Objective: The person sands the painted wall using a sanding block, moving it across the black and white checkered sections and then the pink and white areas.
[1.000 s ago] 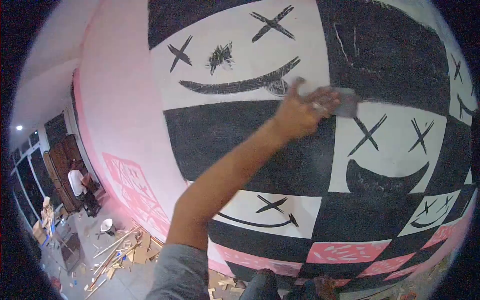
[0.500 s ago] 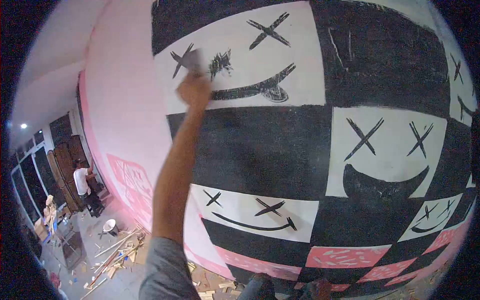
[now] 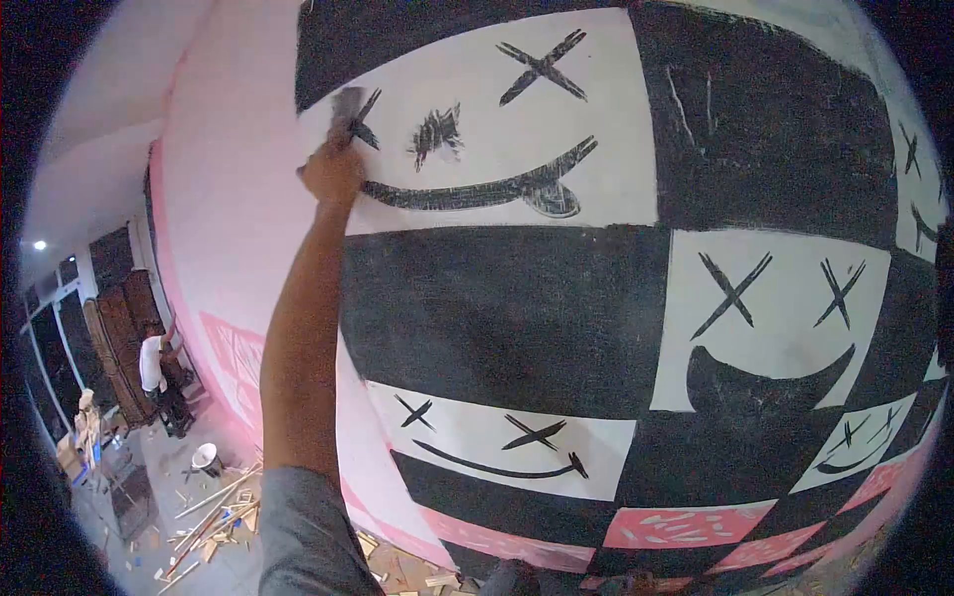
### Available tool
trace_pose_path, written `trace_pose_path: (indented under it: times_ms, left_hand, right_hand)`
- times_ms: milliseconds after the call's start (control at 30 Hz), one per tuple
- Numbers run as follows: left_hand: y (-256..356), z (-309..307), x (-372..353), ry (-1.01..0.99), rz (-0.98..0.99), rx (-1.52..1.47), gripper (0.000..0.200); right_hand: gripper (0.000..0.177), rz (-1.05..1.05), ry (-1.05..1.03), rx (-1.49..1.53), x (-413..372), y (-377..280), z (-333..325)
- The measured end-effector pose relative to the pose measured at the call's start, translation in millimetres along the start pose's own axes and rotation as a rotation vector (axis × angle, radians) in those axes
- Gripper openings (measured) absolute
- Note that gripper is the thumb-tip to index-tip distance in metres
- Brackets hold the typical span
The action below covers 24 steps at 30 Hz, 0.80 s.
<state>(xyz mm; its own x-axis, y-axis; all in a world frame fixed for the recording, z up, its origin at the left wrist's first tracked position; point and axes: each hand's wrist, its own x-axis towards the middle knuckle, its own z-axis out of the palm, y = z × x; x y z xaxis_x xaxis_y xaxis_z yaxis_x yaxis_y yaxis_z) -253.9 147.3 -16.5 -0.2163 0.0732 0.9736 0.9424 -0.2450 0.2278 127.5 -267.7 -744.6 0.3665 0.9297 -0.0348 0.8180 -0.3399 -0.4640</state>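
My left hand [image 3: 336, 167] is raised at the upper left of the painted wall. Its fingers are closed round a flat dark brush-like tool [image 3: 347, 103], whose exact kind is blurred. The tool's head points up and overlaps the left black X eye [image 3: 365, 121] on a white panel [image 3: 477, 89]. Beside it on the same panel are a rough black smudge [image 3: 435, 136], a black smile with a tongue [image 3: 447, 195] and a second X eye [image 3: 542, 67]. My right hand is out of view.
Black, white and pink checks with more faces cover the wall, next to a pink stretch [image 3: 234, 199]. Wood strips [image 3: 214, 521] litter the floor near a white bucket [image 3: 206, 459]. Farther off, a person [image 3: 154, 363] in a white top reaches to the wall.
My left hand and its tool have moved left across the white panel, uncovering the left end of the smile. The camera view has shifted slightly.
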Motion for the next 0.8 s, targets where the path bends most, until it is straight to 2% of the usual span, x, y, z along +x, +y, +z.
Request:
trace_pose_path:
  times_ms: [67,133,167,200,233,267,300,333,367,400,467,533,567,600,667,767,800]
  left_hand:
    - [2.1,3.2,12.7,0.044,-0.121,0.013,0.031]
    - [28.4,18.3,18.7,0.051,-0.086,0.01,0.029]
    - [58.2,1.2,1.2,0.087,0.018,-0.121,0.025]
    - [83.9,-12.4,-16.4,0.129,0.122,-0.399,0.024]
    - [118.4,-48.0,-36.7,-0.108,0.107,-0.37,0.03]
    - [131.1,-20.4,-49.8,0.053,0.368,-0.213,0.043]
    - [146.1,-21.0,-71.7,0.347,0.762,-0.242,0.055]
    - [155.7,-40.7,-91.2,0.097,0.857,-0.385,0.064]
    - [150.8,-43.5,-87.7,0.162,0.949,-0.342,0.066]
    - [142.4,-42.8,-83.2,0.227,1.041,-0.302,0.068]
    - [106.4,-30.2,-57.0,0.215,0.976,-0.265,0.069]
    - [69.5,-23.8,-34.4,-0.134,0.537,0.071,0.062]
    - [42.9,-22.1,-24.1,-0.086,0.414,0.068,0.048]
    - [0.5,3.4,-14.6,0.119,0.388,-0.366,0.034]
    - [-17.6,-9.1,-4.8,-0.013,-0.003,0.107,0.028]
    - [-31.3,6.0,12.5,-0.019,-0.192,0.122,0.024]
    - [1.3,-23.1,-2.3,-0.05,-0.107,0.011,0.024]
  right_hand:
    - [0.056,0.075,-0.011,0.114,-5.3,-12.0,-15.0]
    - [0.055,0.002,-0.027,0.031,-4.1,-10.4,-15.9]
    - [0.055,-0.036,-0.041,-0.018,-6.0,-10.3,-16.3]
    - [0.055,-0.025,-0.034,0.042,-11.5,-15.3,-21.5]
    - [0.055,-0.01,-0.024,0.098,-14.6,-21.4,-32.2]
    - [0.055,0.005,-0.006,0.154,-13.0,-26.2,-38.0]
    - [0.054,-0.037,0.05,0.154,-9.5,-25.4,-33.5]
    - [0.054,-0.076,0.102,0.154,-9.0,-18.3,-23.5]
    - [0.053,-0.112,0.153,0.153,-10.2,-9.9,-14.0]
    - [0.052,-0.313,0.345,-0.098,-6.9,14.9,9.8]
    - [0.05,-0.694,0.735,-0.617,13.3,68.4,64.4]
    - [0.048,-0.519,0.733,-0.787,7.2,68.5,68.5]
    - [0.048,-0.433,0.735,-0.863,8.9,65.5,73.5]
    - [0.049,-0.265,0.491,-0.576,2.9,39.7,50.0]
    - [0.051,0.041,0.001,-0.014,-11.1,-29.7,-29.8]
    - [0.055,-0.03,0.075,-0.042,-0.7,-20.0,-33.0]
    - [0.057,-0.049,0.096,-0.039,1.0,-20.2,-27.2]
